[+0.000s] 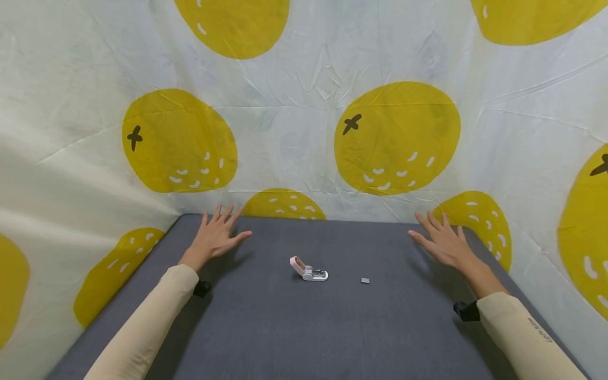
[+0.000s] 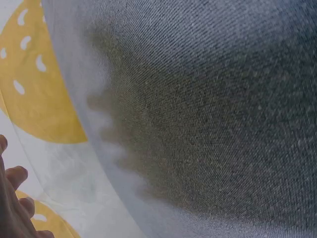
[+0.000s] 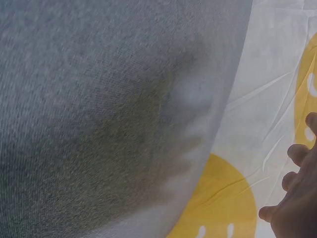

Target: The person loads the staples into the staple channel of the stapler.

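Observation:
On the dark grey table lies a small stapler (image 1: 309,270), its pink top arm tilted up from the white base. To its right is a small grey rectangular piece (image 1: 365,281), like a short strip of staples. My left hand (image 1: 216,237) is spread above the table, left of the stapler, holding nothing. On the other side my right hand (image 1: 443,241) has its fingers spread too, beyond the grey piece, and touches neither object. The left wrist view catches only fingers (image 2: 17,176) at its edge; the right wrist view likewise shows fingers (image 3: 297,153).
The grey cloth surface of the table (image 1: 304,327) runs out to its far edge. White fabric (image 1: 294,137) with large yellow fruit shapes hangs behind it and along both sides. A dark band (image 1: 467,311) sits at the right wrist, another dark device (image 1: 202,288) at the left.

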The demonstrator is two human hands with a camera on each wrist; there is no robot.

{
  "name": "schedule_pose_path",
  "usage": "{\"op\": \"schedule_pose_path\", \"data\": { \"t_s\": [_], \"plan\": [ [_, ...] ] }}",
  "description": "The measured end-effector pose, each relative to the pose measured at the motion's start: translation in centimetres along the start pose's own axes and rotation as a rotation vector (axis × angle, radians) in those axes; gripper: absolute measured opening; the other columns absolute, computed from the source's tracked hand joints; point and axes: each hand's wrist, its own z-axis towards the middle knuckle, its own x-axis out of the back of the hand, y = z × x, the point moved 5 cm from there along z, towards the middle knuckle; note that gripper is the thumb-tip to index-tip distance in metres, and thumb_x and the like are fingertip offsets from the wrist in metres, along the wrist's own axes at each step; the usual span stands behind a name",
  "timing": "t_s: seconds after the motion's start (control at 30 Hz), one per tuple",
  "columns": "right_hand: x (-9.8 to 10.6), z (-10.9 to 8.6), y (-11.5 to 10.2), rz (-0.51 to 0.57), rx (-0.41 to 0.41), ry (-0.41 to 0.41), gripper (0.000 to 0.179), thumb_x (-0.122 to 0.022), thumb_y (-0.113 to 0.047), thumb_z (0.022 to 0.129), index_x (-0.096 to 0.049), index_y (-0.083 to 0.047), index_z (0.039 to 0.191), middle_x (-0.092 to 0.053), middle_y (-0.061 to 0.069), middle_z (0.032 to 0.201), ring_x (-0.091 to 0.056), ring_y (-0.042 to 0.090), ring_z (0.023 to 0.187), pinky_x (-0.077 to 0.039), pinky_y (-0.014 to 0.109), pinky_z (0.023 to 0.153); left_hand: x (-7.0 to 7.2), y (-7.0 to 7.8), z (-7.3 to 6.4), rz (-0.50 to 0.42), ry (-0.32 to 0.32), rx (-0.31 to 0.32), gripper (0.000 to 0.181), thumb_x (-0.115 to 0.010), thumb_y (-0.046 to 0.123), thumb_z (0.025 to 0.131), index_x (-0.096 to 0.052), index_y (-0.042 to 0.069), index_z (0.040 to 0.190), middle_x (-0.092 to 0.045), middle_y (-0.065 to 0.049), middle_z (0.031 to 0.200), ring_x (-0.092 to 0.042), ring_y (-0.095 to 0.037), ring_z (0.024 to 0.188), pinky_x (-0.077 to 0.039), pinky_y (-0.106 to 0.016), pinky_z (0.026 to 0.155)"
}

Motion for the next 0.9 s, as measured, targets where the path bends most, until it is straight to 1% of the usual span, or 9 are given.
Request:
{"op": "schedule_pose_path", "data": {
  "t_s": [0.13,0.27,0.33,0.5,0.63,0.83,0.9],
  "plan": [
    [0.1,0.1,-0.5,-0.001,0.017,0.005,0.079,-0.040,-0.059,0.106,-0.009,-0.020,0.168,-0.005,0.029,0.171,0.008,0.061,0.152,0.005,0.086,0.107,0.0,0.3,-0.1,-0.017,0.006,0.001,0.091,-0.041,0.077,0.097,-0.019,0.024,0.167,-0.020,-0.017,0.172,-0.007,-0.047,0.160,-0.001,-0.074,0.121],
    [0.1,0.2,-1.1,-0.007,0.037,0.011,0.079,-0.041,-0.058,0.106,-0.010,-0.019,0.168,-0.006,0.029,0.171,0.007,0.061,0.152,0.002,0.086,0.108,-0.2,0.9,-0.1,-0.023,-0.006,-0.001,0.091,-0.040,0.077,0.097,-0.015,0.026,0.168,-0.016,-0.015,0.174,-0.008,-0.047,0.159,0.000,-0.073,0.121],
    [0.0,0.3,-1.5,-0.007,0.045,0.011,0.079,-0.042,-0.058,0.106,-0.011,-0.018,0.168,-0.006,0.029,0.171,0.006,0.061,0.153,0.002,0.086,0.108,-0.3,1.3,-0.1,-0.033,-0.010,-0.005,0.090,-0.040,0.078,0.097,-0.014,0.027,0.168,-0.015,-0.013,0.174,-0.008,-0.046,0.160,-0.001,-0.072,0.122],
    [-0.3,0.4,-2.6,0.009,0.061,0.012,0.080,-0.044,-0.057,0.106,-0.015,-0.016,0.167,-0.006,0.029,0.171,0.007,0.057,0.154,0.003,0.084,0.111,-0.5,1.8,-0.2,-0.049,0.018,-0.019,0.090,-0.042,0.077,0.097,-0.018,0.025,0.167,-0.019,-0.013,0.173,-0.011,-0.046,0.159,-0.007,-0.074,0.121],
    [-0.7,0.6,-3.6,0.006,0.076,0.015,0.080,-0.046,-0.058,0.105,-0.018,-0.016,0.167,-0.008,0.029,0.170,0.006,0.057,0.155,0.003,0.082,0.113,-0.6,2.1,-0.5,-0.062,0.037,-0.029,0.090,-0.045,0.075,0.097,-0.020,0.024,0.167,-0.022,-0.015,0.172,-0.014,-0.047,0.158,-0.008,-0.074,0.120],
    [-1.8,0.8,-4.6,-0.022,0.100,0.012,0.078,-0.045,-0.059,0.105,-0.020,-0.019,0.167,-0.011,0.026,0.171,-0.001,0.056,0.156,0.000,0.081,0.114,-0.9,2.5,-0.9,-0.109,0.031,-0.033,0.090,-0.046,0.074,0.097,-0.020,0.024,0.167,-0.025,-0.015,0.171,-0.013,-0.046,0.159,-0.012,-0.073,0.121],
    [-2.2,0.9,-4.8,-0.027,0.107,0.010,0.078,-0.045,-0.060,0.105,-0.021,-0.019,0.167,-0.011,0.025,0.172,-0.001,0.055,0.156,-0.001,0.081,0.115,-1.0,2.8,-0.9,-0.122,0.031,-0.034,0.090,-0.046,0.074,0.097,-0.020,0.024,0.167,-0.025,-0.015,0.171,-0.013,-0.045,0.159,-0.014,-0.072,0.122]
  ]
}}
